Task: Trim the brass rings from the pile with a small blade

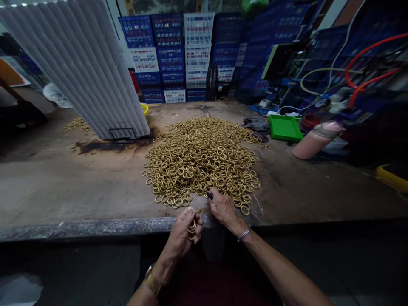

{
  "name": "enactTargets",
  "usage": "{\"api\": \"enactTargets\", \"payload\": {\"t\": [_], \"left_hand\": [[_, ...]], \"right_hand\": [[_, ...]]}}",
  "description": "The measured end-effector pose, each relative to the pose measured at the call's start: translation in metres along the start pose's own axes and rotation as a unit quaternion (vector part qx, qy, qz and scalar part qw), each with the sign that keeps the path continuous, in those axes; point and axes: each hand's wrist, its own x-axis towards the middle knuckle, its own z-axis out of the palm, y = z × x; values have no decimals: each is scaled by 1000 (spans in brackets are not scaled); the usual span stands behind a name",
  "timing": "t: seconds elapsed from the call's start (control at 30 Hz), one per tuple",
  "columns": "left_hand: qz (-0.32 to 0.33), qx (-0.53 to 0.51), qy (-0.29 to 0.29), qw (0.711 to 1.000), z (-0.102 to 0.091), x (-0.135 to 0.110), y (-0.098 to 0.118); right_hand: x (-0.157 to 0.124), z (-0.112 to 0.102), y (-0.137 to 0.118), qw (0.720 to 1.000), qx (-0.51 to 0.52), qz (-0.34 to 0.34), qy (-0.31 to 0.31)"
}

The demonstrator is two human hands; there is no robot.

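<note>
A large heap of brass-coloured rings lies on the worktable, spreading toward its front edge. My left hand is closed around several of these rings, in front of the table edge. Close by, my right hand grips a small dark tool, its tip pointing up and left at the near edge of the heap. Most of the tool is hidden in the fingers, so its exact kind does not show.
A tall corrugated white panel leans in a wire stand at the left. On the right are a green tray, a pink bottle and a dark cloth. Blue and white crates are stacked behind the table.
</note>
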Motion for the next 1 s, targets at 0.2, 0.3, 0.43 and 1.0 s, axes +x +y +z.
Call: {"api": "enactTargets", "payload": {"t": [0.2,0.3,0.43,1.0], "left_hand": [[-9,-63,22,998,-8,5,0],[-7,-76,8,997,-11,5,1],[-17,-112,-3,994,-17,7,2],[119,183,100,971,-7,23,1]], "right_hand": [[0,-1,0,999,-32,15,-14],[0,1,0,999,-30,21,-15],[1,2,4,1000,8,-4,-1],[-2,-26,-23,919,382,-37,-83]]}}
